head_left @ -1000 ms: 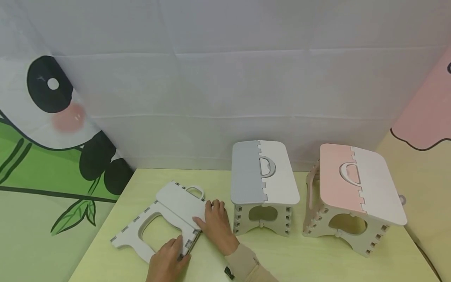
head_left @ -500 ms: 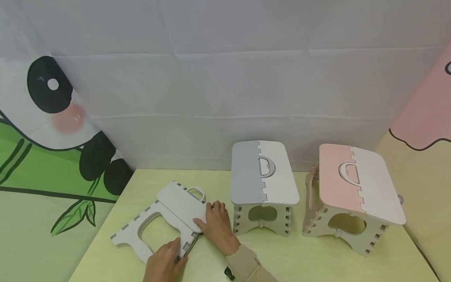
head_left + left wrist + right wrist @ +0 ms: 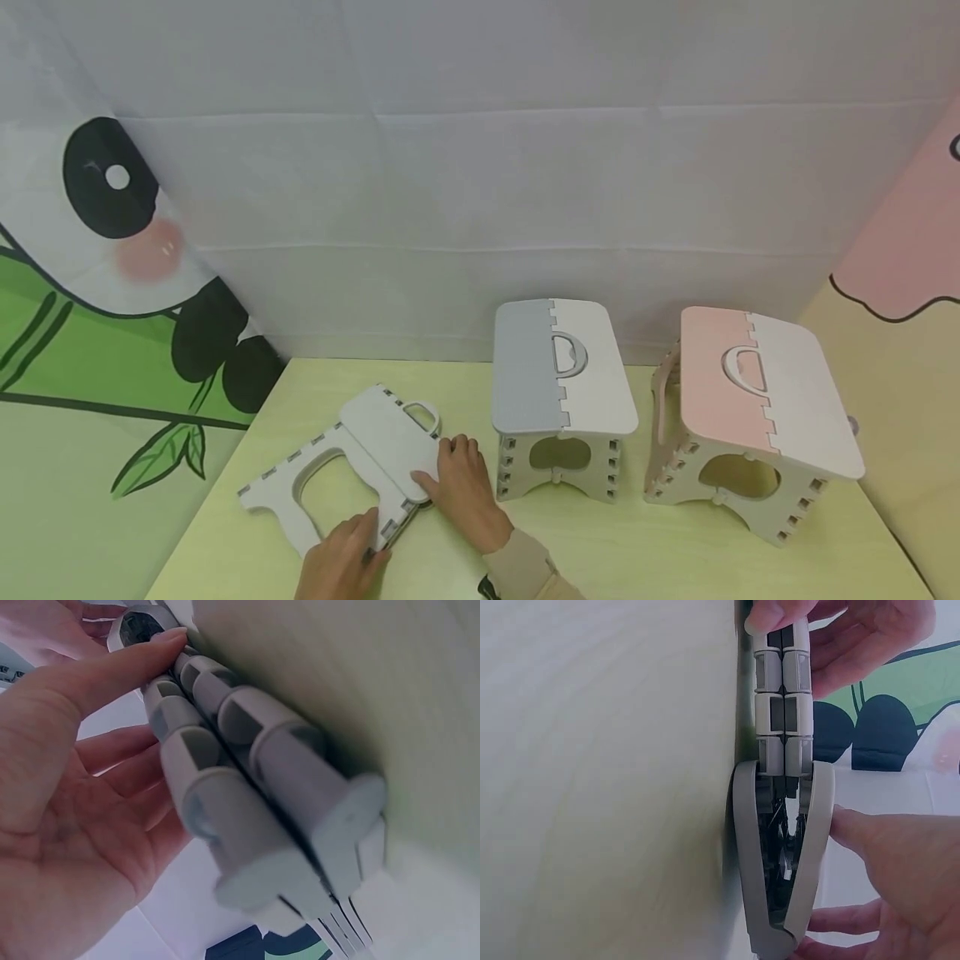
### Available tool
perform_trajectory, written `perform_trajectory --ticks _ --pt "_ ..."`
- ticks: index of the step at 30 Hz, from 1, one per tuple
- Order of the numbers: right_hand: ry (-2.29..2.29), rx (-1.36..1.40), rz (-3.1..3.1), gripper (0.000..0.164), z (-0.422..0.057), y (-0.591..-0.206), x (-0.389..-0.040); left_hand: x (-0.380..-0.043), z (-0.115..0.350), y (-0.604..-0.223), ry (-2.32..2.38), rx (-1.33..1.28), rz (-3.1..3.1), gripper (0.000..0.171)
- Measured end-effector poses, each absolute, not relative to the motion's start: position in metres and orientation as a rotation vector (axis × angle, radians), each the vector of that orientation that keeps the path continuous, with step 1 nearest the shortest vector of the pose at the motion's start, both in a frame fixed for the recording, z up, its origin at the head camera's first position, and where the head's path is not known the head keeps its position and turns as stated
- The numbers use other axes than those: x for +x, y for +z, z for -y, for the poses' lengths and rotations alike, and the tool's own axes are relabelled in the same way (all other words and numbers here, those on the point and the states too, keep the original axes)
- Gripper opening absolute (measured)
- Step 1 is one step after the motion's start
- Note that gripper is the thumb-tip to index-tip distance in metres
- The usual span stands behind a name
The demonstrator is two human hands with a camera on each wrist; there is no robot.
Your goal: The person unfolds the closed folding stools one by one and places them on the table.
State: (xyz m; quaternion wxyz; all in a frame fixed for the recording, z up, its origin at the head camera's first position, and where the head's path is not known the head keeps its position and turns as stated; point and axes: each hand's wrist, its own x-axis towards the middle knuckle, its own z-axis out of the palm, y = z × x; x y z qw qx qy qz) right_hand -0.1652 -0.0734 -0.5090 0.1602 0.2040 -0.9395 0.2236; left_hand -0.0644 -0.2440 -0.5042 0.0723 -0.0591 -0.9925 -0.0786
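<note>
A white folding step stool (image 3: 393,442) lies folded flat at the left of the table, its carry handle (image 3: 423,415) at the far right corner. In the head view, my left hand (image 3: 341,557) grips the near leg, fingers over the panel and thumb (image 3: 142,667) along the hinged edge (image 3: 240,787). My right hand (image 3: 465,492) holds the seat end near the handle, with its thumb on the upper face. From the right wrist, the two folded seat halves (image 3: 821,840) show edge-on, a dark hollow between them.
A grey-and-white step stool (image 3: 600,367) stands unfolded right of my right hand. Farther right is a pink-and-white one (image 3: 720,375), also unfolded. A white cloth (image 3: 480,183) hangs behind the pale yellow table (image 3: 202,533).
The folded stool has turned slightly clockwise on the table. My left hand has shifted left with its near leg, while my right hand has hardly moved. Both standing stools are unchanged.
</note>
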Motion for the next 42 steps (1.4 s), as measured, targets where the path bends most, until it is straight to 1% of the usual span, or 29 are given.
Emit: perform_trajectory --ticks 10,19,23,32,38,42 --pt "0.599 0.568 2.652 0.054 0.074 -0.509 -0.153 -0.061 0.254 -0.504 -0.248 -0.209 3.027 0.048" --pt "0.492 0.549 2.636 0.054 0.077 -0.508 -0.141 -0.059 0.265 -0.504 -0.227 -0.275 2.991 0.051" --pt "0.517 0.546 2.665 0.055 0.076 -0.505 -0.138 -0.059 0.268 -0.504 -0.224 -0.314 2.963 0.052" --pt "0.662 0.603 2.698 0.053 0.074 -0.503 -0.139 -0.055 0.270 -0.501 -0.222 -0.269 3.032 0.052" --pt "0.793 0.614 2.703 0.066 0.074 -0.507 -0.148 -0.055 0.270 -0.500 -0.268 -0.242 3.079 0.051" --pt "0.886 0.622 2.722 0.069 0.075 -0.508 -0.155 -0.055 0.268 -0.500 -0.305 -0.225 3.096 0.050"
